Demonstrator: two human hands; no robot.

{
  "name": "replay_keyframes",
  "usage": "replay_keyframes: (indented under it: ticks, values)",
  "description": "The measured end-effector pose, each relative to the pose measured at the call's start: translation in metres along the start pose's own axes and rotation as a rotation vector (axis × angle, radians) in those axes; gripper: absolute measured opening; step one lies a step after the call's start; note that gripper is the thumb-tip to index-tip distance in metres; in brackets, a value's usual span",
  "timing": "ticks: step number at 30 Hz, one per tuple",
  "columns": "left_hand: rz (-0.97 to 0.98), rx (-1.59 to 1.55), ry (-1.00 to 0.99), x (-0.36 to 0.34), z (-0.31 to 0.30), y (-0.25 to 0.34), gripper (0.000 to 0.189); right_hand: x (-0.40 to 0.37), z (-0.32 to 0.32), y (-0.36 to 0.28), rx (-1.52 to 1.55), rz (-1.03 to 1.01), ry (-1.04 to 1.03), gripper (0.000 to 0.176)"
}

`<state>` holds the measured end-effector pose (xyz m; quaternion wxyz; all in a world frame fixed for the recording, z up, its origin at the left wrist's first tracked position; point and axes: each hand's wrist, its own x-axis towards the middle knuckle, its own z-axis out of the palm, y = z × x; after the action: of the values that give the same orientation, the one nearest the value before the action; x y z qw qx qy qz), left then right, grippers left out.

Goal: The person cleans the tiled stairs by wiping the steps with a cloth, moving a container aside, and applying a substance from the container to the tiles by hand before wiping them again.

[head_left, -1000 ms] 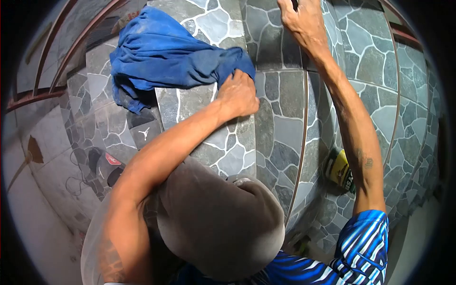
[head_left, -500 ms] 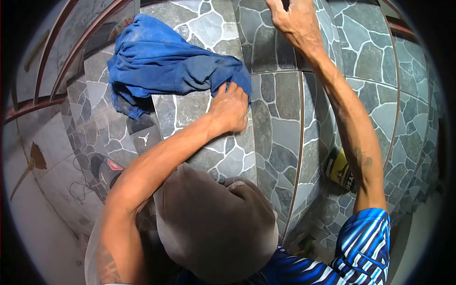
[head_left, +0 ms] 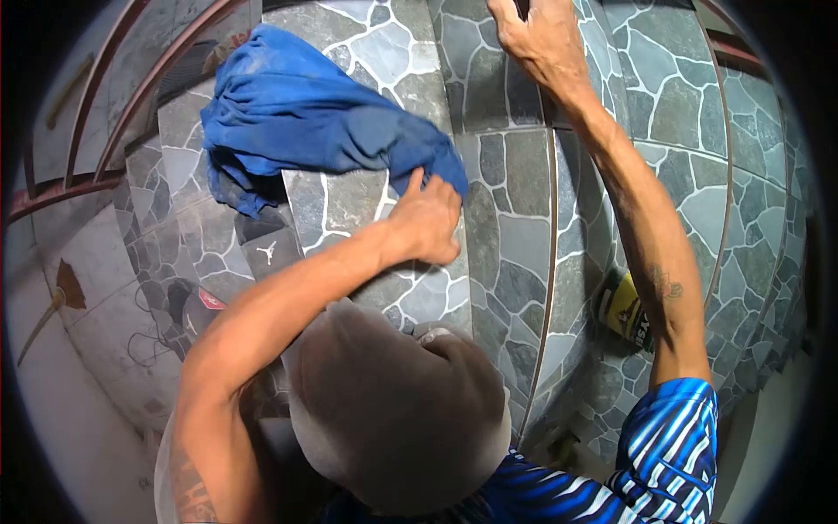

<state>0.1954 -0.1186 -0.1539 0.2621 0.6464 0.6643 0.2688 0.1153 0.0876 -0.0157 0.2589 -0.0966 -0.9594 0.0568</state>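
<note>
- The near end of a blue cloth (head_left: 305,122) is gripped by the left hand (head_left: 428,220), the thumb raised beside it.
- The cloth is seen crumpled and faded, with pale dusty smears, and is spread up and left over the grey stone-pattern tiles (head_left: 511,227) of a step.
- The right hand (head_left: 541,39) is clenched on a dark object (head_left: 524,7), mostly cut off by the top edge.
- A yellow-labelled can (head_left: 624,310) is seen lower down, near the right forearm.
</note>
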Motion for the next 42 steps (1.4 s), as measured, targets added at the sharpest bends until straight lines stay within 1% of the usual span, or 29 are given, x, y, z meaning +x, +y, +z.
replay_keyframes:
  ticks: [1, 2, 4, 5, 8, 9, 10, 12, 14, 15, 18, 19, 22, 23, 25, 26, 28, 29, 31, 33, 34, 35, 36, 38, 39, 42]
  values:
    - [0.057, 0.077, 0.176, -0.001, 0.018, -0.012, 0.055, 0.000, 0.000, 0.000, -0.002, -0.032, 0.035, 0.038]
    - [-0.010, 0.047, 0.205, 0.004, 0.016, -0.014, 0.056, -0.002, -0.001, 0.000, -0.010, -0.059, 0.062, 0.038]
    - [-0.137, -0.030, 0.252, 0.020, 0.014, -0.022, 0.057, -0.002, -0.003, -0.001, -0.014, 0.007, 0.009, 0.038]
    - [-0.128, -0.074, 0.321, 0.028, 0.006, -0.028, 0.056, -0.002, -0.004, -0.002, -0.017, 0.040, -0.022, 0.038]
    - [-0.051, 0.182, 0.160, 0.012, -0.003, -0.003, 0.053, 0.000, -0.010, -0.010, 0.023, 0.133, -0.113, 0.036]
    - [0.026, 0.186, 0.164, 0.001, 0.003, -0.003, 0.052, 0.001, -0.010, -0.010, 0.024, 0.098, -0.079, 0.036]
    - [0.060, 0.117, 0.139, -0.006, 0.006, -0.009, 0.054, 0.000, -0.008, -0.008, 0.026, 0.062, -0.046, 0.036]
    - [0.017, 0.167, 0.208, 0.001, 0.015, -0.014, 0.056, 0.002, -0.007, -0.005, 0.031, 0.027, -0.016, 0.036]
    - [-0.043, 0.043, 0.085, 0.004, 0.002, 0.000, 0.058, -0.001, -0.005, -0.003, 0.043, 0.040, -0.021, 0.037]
    - [-0.076, -0.023, 0.023, 0.004, -0.002, 0.007, 0.060, -0.004, 0.000, 0.004, -0.004, 0.051, -0.016, 0.038]
    - [-0.092, -0.208, 0.189, 0.002, 0.012, 0.017, 0.064, -0.005, 0.003, 0.008, -0.010, 0.019, 0.004, 0.040]
    - [-0.126, -0.169, 0.068, 0.008, 0.005, 0.006, 0.068, -0.003, 0.003, 0.006, 0.008, 0.064, -0.024, 0.041]
    - [-0.115, -0.083, 0.228, 0.020, 0.003, -0.003, 0.059, -0.005, 0.001, 0.007, -0.110, 0.004, -0.035, 0.043]
    - [-0.079, -0.100, 0.255, 0.014, 0.007, 0.002, 0.059, -0.005, -0.001, 0.005, -0.077, 0.025, -0.057, 0.043]
    - [-0.053, -0.085, 0.063, 0.004, 0.006, 0.000, 0.065, -0.002, -0.004, -0.003, 0.005, 0.075, -0.078, 0.042]
    - [-0.035, -0.072, -0.035, 0.002, 0.004, -0.002, 0.067, -0.001, 0.000, 0.001, 0.003, 0.049, -0.050, 0.042]
    - [-0.039, -0.085, 0.078, 0.008, 0.009, -0.007, 0.067, -0.004, 0.002, 0.004, -0.013, 0.006, -0.006, 0.040]
    - [-0.046, -0.107, 0.112, 0.008, 0.010, -0.002, 0.067, 0.001, -0.006, -0.003, 0.016, 0.120, -0.133, 0.038]
    - [-0.071, -0.154, 0.163, 0.006, 0.013, 0.011, 0.065, 0.001, -0.004, -0.003, 0.012, 0.107, -0.142, 0.038]
    - [-0.083, -0.149, 0.069, 0.006, 0.009, 0.003, 0.068, 0.001, -0.004, -0.001, 0.004, 0.104, -0.144, 0.038]
    - [-0.090, -0.140, 0.028, 0.010, 0.006, -0.007, 0.069, 0.002, -0.001, 0.000, -0.005, 0.069, -0.118, 0.037]
    - [-0.088, -0.122, 0.107, 0.018, 0.002, -0.017, 0.070, 0.000, -0.001, 0.001, -0.020, 0.036, -0.093, 0.036]
    - [-0.080, -0.114, 0.112, 0.017, 0.007, -0.012, 0.068, -0.003, -0.002, 0.004, -0.042, 0.006, -0.075, 0.035]
    - [-0.082, -0.102, 0.140, 0.009, 0.006, 0.004, 0.066, -0.003, 0.002, 0.010, -0.062, 0.005, -0.041, 0.035]
    - [-0.020, -0.067, 0.168, 0.000, 0.015, 0.004, 0.061, -0.005, 0.006, 0.012, -0.063, 0.014, -0.022, 0.035]
    - [-0.044, -0.013, 0.086, 0.012, 0.009, -0.016, 0.060, -0.004, 0.006, 0.015, -0.055, -0.035, -0.008, 0.037]
